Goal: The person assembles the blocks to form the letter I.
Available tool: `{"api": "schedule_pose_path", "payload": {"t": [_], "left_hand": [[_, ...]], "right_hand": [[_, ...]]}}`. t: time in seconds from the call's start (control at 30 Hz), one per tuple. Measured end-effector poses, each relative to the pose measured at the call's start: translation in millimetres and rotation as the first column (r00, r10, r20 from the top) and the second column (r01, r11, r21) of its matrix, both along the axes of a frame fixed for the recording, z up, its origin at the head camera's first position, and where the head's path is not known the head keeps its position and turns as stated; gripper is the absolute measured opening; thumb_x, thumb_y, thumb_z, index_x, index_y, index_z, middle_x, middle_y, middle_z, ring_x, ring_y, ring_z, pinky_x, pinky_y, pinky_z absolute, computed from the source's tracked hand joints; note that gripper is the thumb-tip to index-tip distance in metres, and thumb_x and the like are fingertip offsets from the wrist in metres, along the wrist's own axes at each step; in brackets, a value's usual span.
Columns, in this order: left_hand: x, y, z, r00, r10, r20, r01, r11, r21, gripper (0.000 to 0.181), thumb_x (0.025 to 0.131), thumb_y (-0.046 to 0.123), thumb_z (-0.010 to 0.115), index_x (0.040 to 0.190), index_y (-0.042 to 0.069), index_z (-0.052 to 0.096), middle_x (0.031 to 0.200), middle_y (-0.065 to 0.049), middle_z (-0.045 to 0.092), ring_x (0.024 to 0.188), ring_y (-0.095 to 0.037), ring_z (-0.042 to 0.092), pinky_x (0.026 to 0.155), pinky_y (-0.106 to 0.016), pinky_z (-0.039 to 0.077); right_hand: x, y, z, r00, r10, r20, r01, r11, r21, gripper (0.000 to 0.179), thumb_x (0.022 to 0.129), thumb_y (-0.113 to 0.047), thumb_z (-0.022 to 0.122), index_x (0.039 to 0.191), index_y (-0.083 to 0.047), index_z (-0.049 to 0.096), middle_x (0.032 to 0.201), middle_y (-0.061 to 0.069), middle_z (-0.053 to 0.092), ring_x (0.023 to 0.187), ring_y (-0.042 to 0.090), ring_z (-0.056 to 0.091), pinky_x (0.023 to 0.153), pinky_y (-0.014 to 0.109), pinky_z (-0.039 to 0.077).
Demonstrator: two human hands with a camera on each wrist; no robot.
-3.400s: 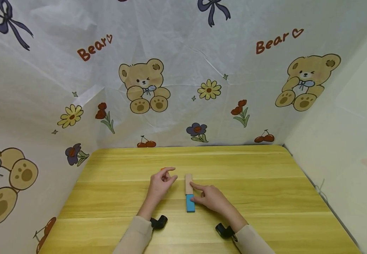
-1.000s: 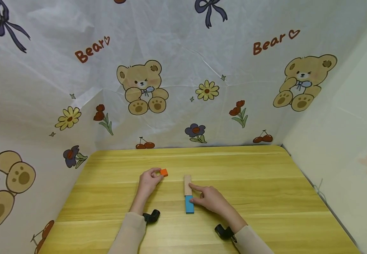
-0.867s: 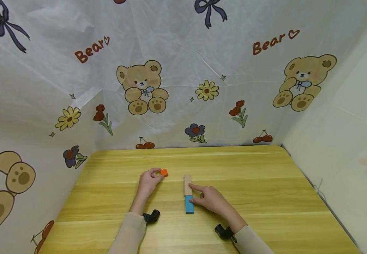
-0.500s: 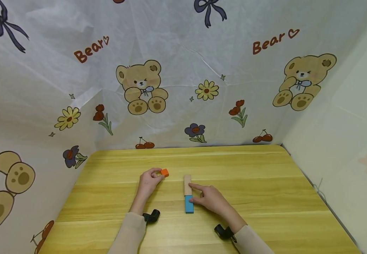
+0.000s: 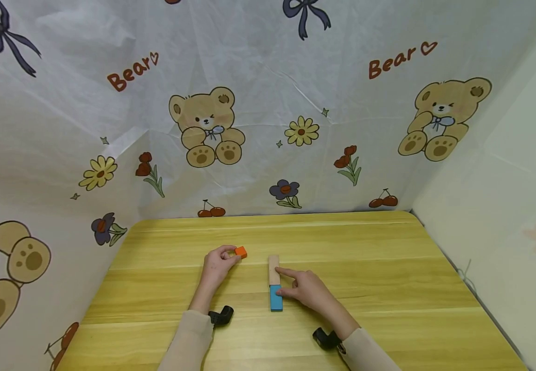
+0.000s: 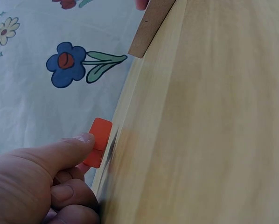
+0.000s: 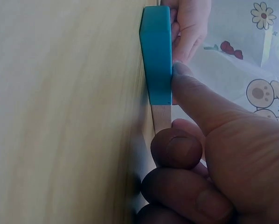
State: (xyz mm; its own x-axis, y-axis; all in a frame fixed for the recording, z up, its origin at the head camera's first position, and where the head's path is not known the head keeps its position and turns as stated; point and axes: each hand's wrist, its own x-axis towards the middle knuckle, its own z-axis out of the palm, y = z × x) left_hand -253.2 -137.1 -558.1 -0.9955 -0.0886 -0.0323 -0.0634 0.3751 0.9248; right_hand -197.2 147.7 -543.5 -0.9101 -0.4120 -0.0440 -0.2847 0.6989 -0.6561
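My left hand [image 5: 216, 264] pinches a small orange block [image 5: 241, 252] between thumb and fingers, at the left of the tabletop's middle. In the left wrist view, the thumb lies against the orange block [image 6: 101, 133] just over the wood. Two blocks lie end to end in a line to its right: a plain wooden block [image 5: 274, 265] at the far end, a blue block [image 5: 275, 303] at the near end. My right hand [image 5: 310, 289] touches both, the straight index finger on the wooden block and the thumb on the blue block [image 7: 157, 60]. Its other fingers are curled under.
The wood-grain table [image 5: 388, 268] ends at a white cloth [image 5: 258, 170] printed with bears and flowers, behind and at the left. A pale wall [image 5: 518, 216] borders the right side. Each wrist carries a black camera mount [image 5: 222, 315].
My left hand has shifted left from beside the wooden block and taken hold of the orange block, which was partly hidden behind it. My right hand has stayed on the two blocks.
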Motion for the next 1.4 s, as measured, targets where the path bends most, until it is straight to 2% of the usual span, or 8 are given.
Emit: {"api": "schedule_pose_path", "payload": {"t": [0.47,0.7,0.93,1.13,1.4], "left_hand": [[0.1,1.0,-1.4,1.000,0.001,-0.015,-0.001,1.000,-0.010,0.034,0.093,0.016,0.082,0.124,0.003,0.077,0.073,0.000,0.060,0.063,-0.014,0.046,0.060,-0.026,0.041],[0.9,0.4,-0.7,1.000,-0.012,-0.004,0.012,0.999,0.029,0.032,0.093,0.016,0.082,0.123,0.006,0.078,0.071,0.001,0.056,0.062,-0.014,0.043,0.060,-0.026,0.038],[1.9,1.6,-0.4,0.999,-0.025,-0.033,0.026,0.999,0.027,0.031,0.093,0.018,0.083,0.122,0.008,0.079,0.071,0.001,0.058,0.061,-0.013,0.044,0.059,-0.026,0.040],[1.0,4.2,1.7,0.998,-0.034,-0.056,0.037,0.998,0.058,0.032,0.092,0.018,0.084,0.123,0.011,0.079,0.068,0.002,0.055,0.059,-0.012,0.041,0.058,-0.024,0.038],[-1.4,8.9,4.8,0.996,-0.027,-0.090,0.031,0.998,0.051,0.032,0.092,0.019,0.084,0.124,0.012,0.079,0.070,0.003,0.054,0.061,-0.013,0.042,0.058,-0.024,0.037]], "right_hand": [[0.9,-0.8,3.5,1.000,0.013,0.021,-0.014,1.000,0.022,0.064,0.095,-0.047,0.077,0.152,-0.025,0.061,0.050,-0.011,0.034,0.048,0.006,0.023,0.050,0.022,0.023],[1.6,-0.9,4.3,1.000,0.020,0.018,-0.021,1.000,0.020,0.063,0.095,-0.046,0.077,0.152,-0.024,0.061,0.050,-0.010,0.034,0.048,0.007,0.023,0.051,0.023,0.023],[2.5,-1.2,5.1,1.000,0.022,0.020,-0.023,1.000,0.019,0.063,0.096,-0.046,0.077,0.152,-0.024,0.061,0.049,-0.011,0.034,0.048,0.005,0.022,0.051,0.022,0.022],[2.4,-0.8,3.7,1.000,0.026,0.014,-0.026,0.999,0.018,0.063,0.096,-0.047,0.076,0.152,-0.024,0.061,0.049,-0.012,0.035,0.048,0.005,0.022,0.050,0.022,0.022],[0.8,-0.8,2.5,1.000,0.023,0.007,-0.024,0.999,0.033,0.063,0.095,-0.048,0.076,0.152,-0.025,0.061,0.050,-0.011,0.036,0.048,0.005,0.024,0.050,0.022,0.022]]}}
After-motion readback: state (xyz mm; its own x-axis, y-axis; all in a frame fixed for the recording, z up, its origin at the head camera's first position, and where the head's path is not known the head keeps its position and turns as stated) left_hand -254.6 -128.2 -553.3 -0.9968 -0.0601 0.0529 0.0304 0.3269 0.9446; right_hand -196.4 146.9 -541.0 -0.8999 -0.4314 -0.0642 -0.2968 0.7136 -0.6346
